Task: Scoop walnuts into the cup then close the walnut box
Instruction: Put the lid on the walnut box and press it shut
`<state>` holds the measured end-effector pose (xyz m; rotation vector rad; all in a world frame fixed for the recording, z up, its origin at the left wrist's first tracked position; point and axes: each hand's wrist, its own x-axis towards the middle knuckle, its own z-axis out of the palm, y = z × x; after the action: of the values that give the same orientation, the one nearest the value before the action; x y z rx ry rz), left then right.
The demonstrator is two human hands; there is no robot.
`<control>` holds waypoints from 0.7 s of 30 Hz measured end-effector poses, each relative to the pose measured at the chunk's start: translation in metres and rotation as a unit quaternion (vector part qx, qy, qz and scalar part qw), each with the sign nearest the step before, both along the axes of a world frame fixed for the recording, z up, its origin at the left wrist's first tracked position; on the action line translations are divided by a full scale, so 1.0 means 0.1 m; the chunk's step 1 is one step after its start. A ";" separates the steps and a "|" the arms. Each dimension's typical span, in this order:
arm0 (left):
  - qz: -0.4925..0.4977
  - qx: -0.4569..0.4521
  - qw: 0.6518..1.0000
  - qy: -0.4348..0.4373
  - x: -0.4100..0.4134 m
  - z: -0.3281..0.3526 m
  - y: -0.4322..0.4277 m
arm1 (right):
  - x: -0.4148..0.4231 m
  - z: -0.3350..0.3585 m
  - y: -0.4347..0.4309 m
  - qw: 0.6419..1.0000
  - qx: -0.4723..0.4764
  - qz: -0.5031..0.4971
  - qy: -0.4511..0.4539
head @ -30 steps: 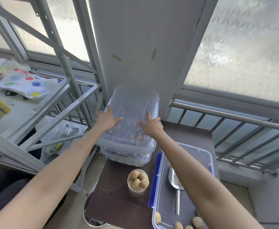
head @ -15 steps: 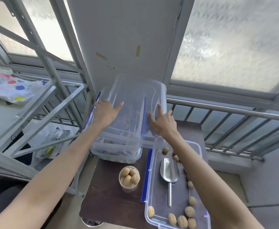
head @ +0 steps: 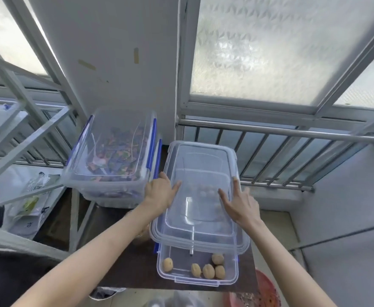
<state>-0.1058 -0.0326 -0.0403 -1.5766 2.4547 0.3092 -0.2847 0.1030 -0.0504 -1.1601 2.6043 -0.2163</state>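
Clear lid point(head: 200, 209), earlier over left bin point(head: 106, 156), now over walnut box point(head: 181, 255).

Two stacked clear bins point(head: 108, 151), colourful contents, perhaps sweets, at table point(head: 126, 262) far-left corner. Steel railing point(head: 270, 129) behind far edge, frosted window point(head: 270, 52) above. Pink basin point(head: 268, 291) below near-right corner.

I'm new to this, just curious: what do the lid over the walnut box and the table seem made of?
Lid: clear, glossy plastic by its look; the scoop shows through it. Table: dark brown matte top, perhaps wood or laminate; cannot tell which.
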 end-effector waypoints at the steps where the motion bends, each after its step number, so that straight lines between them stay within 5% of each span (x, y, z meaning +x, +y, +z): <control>1: 0.000 0.008 1.000 -0.016 -0.01 -0.08 0.06 | 0.01 -0.09 0.08 1.000 0.007 0.000 -0.012; 10: 0.000 0.095 0.990 -0.108 -0.06 -0.47 0.45 | 0.14 -0.62 0.55 0.999 0.029 0.022 -0.032; 21: 0.068 0.165 0.981 -0.075 -0.09 -0.65 0.41 | 0.16 -0.90 0.53 0.997 0.048 0.029 -0.046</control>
<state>-0.1146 0.0086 -0.1050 -1.5602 2.0608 0.5655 -0.2690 0.1562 -0.1405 -1.1633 2.4696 -0.1284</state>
